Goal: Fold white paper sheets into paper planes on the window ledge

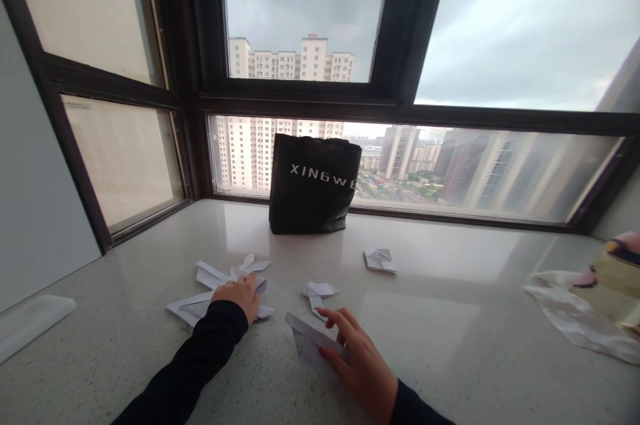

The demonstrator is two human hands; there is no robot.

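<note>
Paper (pixel 306 343) at left of right hand (pixel 366 361), in its grip

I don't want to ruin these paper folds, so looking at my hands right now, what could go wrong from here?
Two risks. The left hand rests over a cluster of folded papers, so pressing down might crease or shift them. The right hand touches a folded sheet close to a small folded piece, so a forward nudge could knock that piece aside.
</note>
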